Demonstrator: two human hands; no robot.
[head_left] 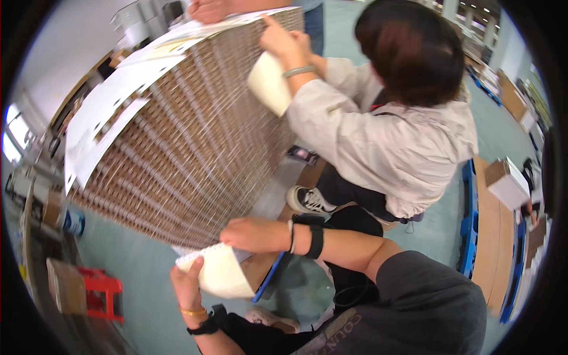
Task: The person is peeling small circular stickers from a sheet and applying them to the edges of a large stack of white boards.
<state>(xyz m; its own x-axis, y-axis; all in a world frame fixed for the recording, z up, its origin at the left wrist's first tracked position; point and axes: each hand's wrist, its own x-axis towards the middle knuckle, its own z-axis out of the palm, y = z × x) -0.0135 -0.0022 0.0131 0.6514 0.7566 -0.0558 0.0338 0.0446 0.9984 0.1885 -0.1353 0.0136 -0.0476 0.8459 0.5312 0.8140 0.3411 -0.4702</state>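
Observation:
My left hand (pixel 188 287) grips a cream-coloured pad or folded sheet (pixel 223 275) by its left side, the thumb lying over its face. The pad's upper edge is serrated or bound; which, I cannot tell. Over the pad's upper right corner, my right hand (pixel 255 235) is closed against the lower corner of a tall stack of brown corrugated sheets (pixel 201 136). What its fingers pinch is hidden. White sheets (pixel 106 118) cover the top of the stack.
A co-worker in a beige jacket (pixel 384 136) works at the stack's right side with a similar cream piece (pixel 269 83). Another person's hand (pixel 207 10) rests on the far end. A red stool (pixel 100 293) stands at the left, blue pallets (pixel 467 219) at the right.

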